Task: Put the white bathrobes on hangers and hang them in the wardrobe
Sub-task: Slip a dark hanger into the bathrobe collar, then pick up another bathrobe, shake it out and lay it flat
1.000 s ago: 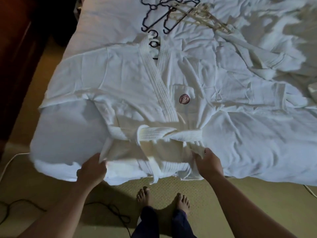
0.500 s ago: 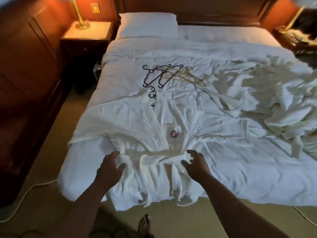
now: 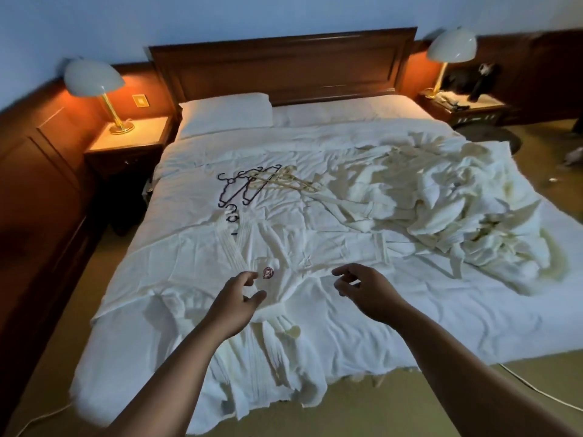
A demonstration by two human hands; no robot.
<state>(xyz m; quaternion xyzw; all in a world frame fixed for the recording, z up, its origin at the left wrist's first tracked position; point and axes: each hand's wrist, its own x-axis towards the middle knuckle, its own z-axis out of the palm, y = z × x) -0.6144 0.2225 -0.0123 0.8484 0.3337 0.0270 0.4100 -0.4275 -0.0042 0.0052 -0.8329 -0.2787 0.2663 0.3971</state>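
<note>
View from the head camera, with positions given relative to the bed [image 3: 441,320].

(a) One white bathrobe [image 3: 189,266] lies spread face-up across the bed's foot end, towards its left side. Its skirt drapes over the foot edge. A round dark-red emblem [image 3: 267,273] marks its chest, and a hanger hook [image 3: 232,215] shows at its collar.

(b) The left grip [image 3: 235,305], a bare hand, is over the robe just beside the emblem. It is released, with fingers loosely bent and holding nothing.

(c) The right grip [image 3: 369,294] is over the same robe, nearer the bed's centre line. It is likewise released and empty. Whether either grip touches the cloth cannot be told.

(d) Black hangers [image 3: 235,192] and cream hangers [image 3: 285,181] lie tangled together at mid-bed, just beyond the robe's collar.

(e) A heap of further bathrobes [image 3: 457,209] covers the bed's right half.

(f) A pillow [image 3: 225,113] lies at the head end, below the wooden headboard [image 3: 284,64]. A lit lamp [image 3: 94,80] stands to the bed's left, and a second lamp [image 3: 452,45] stands to its right.
</note>
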